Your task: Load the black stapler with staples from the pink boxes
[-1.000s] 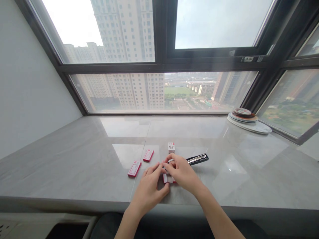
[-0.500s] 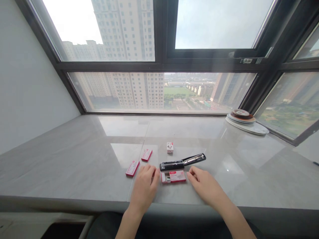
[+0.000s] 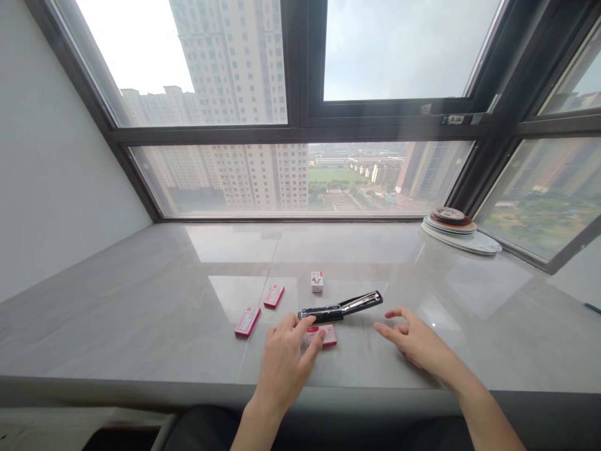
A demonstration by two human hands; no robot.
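My left hand (image 3: pixel 285 358) is over the near red-and-white staple box (image 3: pixel 331 336), thumb and index finger apart. Its thumb overlaps the box top, and its index fingertip is by the left end of the black stapler (image 3: pixel 328 312); contact is unclear. The stapler lies unfolded, its upper arm swung out to the right with the metal inside showing. My fingers hide the box's left end. To the right of the stapler, my right hand (image 3: pixel 416 338) holds nothing, its thumb and index finger spread.
Two flat pink-and-white boxes, a nearer box (image 3: pixel 247 321) and a farther box (image 3: pixel 273 295), lie left of the stapler. A small white box (image 3: pixel 317 282) stands behind it. Stacked plates (image 3: pixel 462 235) sit at the back right by the window on the grey counter (image 3: pixel 141 313).
My right hand has moved right, away from the near box, and its fingers have spread. My left hand has come right over the box, whose right end is now farther left.
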